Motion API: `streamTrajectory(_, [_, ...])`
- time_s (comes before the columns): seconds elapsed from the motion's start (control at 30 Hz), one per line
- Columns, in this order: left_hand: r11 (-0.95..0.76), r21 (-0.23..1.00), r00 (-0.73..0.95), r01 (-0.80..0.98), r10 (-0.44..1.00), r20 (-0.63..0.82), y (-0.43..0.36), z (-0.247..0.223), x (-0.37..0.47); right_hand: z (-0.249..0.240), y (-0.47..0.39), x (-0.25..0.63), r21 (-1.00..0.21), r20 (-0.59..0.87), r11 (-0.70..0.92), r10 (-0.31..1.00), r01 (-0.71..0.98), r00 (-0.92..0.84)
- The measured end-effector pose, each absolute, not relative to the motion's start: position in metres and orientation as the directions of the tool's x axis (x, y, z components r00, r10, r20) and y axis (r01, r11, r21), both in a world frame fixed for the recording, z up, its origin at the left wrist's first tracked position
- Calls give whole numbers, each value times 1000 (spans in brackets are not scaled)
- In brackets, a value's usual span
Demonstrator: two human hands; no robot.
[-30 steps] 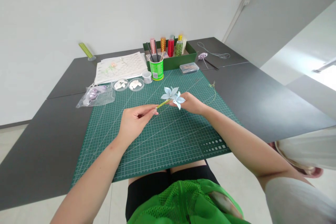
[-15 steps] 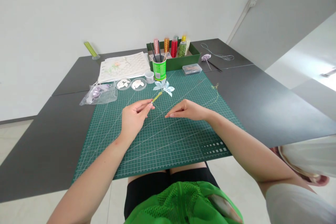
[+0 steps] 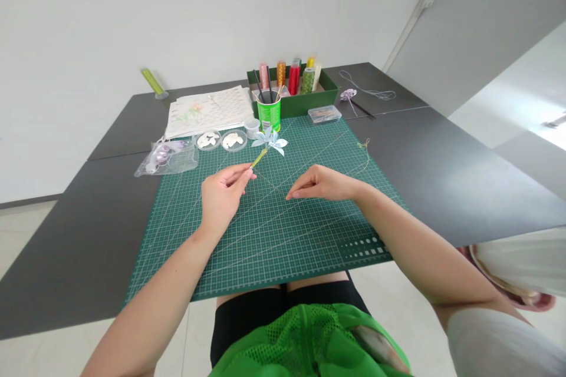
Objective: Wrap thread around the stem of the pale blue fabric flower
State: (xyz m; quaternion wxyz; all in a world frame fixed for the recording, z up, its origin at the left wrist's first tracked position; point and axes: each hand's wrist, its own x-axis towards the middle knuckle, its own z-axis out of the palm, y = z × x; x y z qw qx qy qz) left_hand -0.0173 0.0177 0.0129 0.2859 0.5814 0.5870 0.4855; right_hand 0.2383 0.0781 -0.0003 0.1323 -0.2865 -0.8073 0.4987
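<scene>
Pinched in my left hand (image 3: 227,188) is the yellow-green stem of an artificial flower (image 3: 269,140) with pale blue petals. The flower head tilts up and away, in front of the green can. A thin green thread (image 3: 266,179) runs from the stem toward my right hand (image 3: 316,184), whose thumb and fingers are pinched together on its end. Both hands are above the green cutting mat (image 3: 283,235). A loose tangle of thread (image 3: 363,145) lies on the mat's right side.
Behind the hands stand a green can (image 3: 269,115) with sticks and a green box (image 3: 325,96) of thread spools. Two dishes of white pieces (image 3: 207,140), a plastic bag (image 3: 165,158) and paper sheets (image 3: 207,107) are at the left. A clear case (image 3: 325,114) lies right of the can.
My left hand and the flower have shifted slightly left. My right hand has moved a little to the right, so the hands are farther apart with the thread between them.
</scene>
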Motion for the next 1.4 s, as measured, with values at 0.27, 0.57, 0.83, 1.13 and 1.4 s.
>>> streamTrajectory(0.27, [-177, 818, -77, 547, 963, 259, 17, 3, -19, 16, 67, 240, -958, -1, 249, 494, 143, -869])
streamTrajectory(0.57, [-373, 453, 279, 810, 924, 263, 12, 1, -16, 20, 59, 238, -978, 144, 209, 611, -17, -778])
streamTrajectory(0.83, [-482, 264, 420, 836, 870, 260, 8, 5, -17, 15, 56, 238, -993, 114, 97, 670, -66, -734])
streamTrajectory(1.13, [-592, 218, 544, 776, 802, 245, 6, 0, -16, 23, 65, 251, -998, 25, 57, 571, 9, -820])
streamTrajectory(1.4, [-706, 206, 634, 678, 703, 322, 3, 0, -16, 17, 73, 251, -996, 28, 86, 616, 32, -788])
